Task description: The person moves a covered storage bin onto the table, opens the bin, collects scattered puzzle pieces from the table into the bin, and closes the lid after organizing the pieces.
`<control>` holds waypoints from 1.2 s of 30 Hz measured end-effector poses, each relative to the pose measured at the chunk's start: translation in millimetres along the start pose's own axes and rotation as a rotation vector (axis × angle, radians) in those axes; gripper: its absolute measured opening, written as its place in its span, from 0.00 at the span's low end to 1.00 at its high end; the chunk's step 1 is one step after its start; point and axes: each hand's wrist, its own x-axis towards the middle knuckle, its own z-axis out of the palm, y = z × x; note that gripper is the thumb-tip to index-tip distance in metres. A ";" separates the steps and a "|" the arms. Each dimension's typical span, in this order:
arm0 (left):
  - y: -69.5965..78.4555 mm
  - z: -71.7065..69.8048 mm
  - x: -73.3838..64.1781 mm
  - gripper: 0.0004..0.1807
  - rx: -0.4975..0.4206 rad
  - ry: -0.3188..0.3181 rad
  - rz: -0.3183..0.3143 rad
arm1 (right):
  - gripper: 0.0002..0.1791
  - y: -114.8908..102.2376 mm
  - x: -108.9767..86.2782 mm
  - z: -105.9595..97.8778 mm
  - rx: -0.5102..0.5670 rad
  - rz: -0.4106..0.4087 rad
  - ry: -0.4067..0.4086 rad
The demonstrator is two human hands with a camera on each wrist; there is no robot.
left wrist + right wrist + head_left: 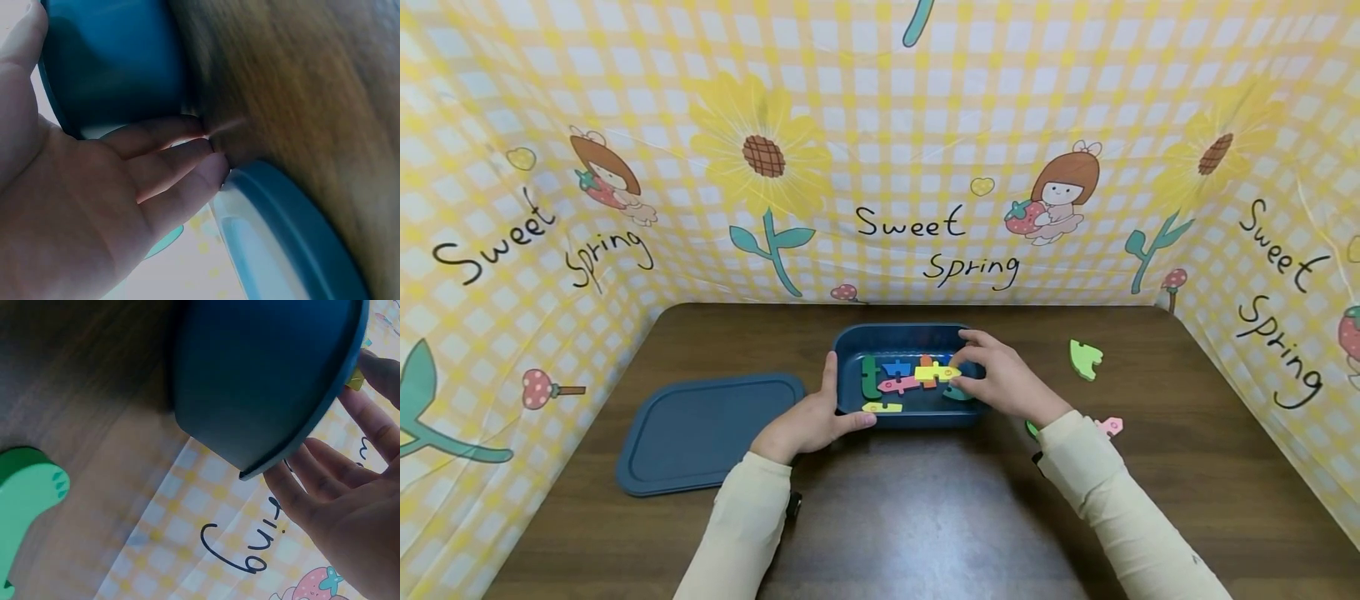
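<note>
A dark blue box (917,421) stands on the table with several flat, coloured puzzle pieces inside. My left hand (808,421) rests against its left front corner, fingers fairly straight along the side and thumb at the front rim. Between thumb and forefinger, my right hand (1009,379) pinches a yellow puzzle piece (934,374) over the right part of the box. Its other fingers lie at the box rim in the right wrist view. Below are a green piece (870,379), a blue piece (896,367), a pink piece (895,385) and another yellow piece (882,407).
Left of the box lies its dark blue lid (715,442), flat on the table. To the right are a light green piece (1084,360), a pink piece (1111,427) and a green piece (25,487). Checked cloth (910,167) walls the back and sides.
</note>
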 end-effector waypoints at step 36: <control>1.4 0.5 -0.6 0.67 -0.012 -0.005 -0.001 | 0.08 0.9 -4.2 22.1 -0.085 -0.075 0.069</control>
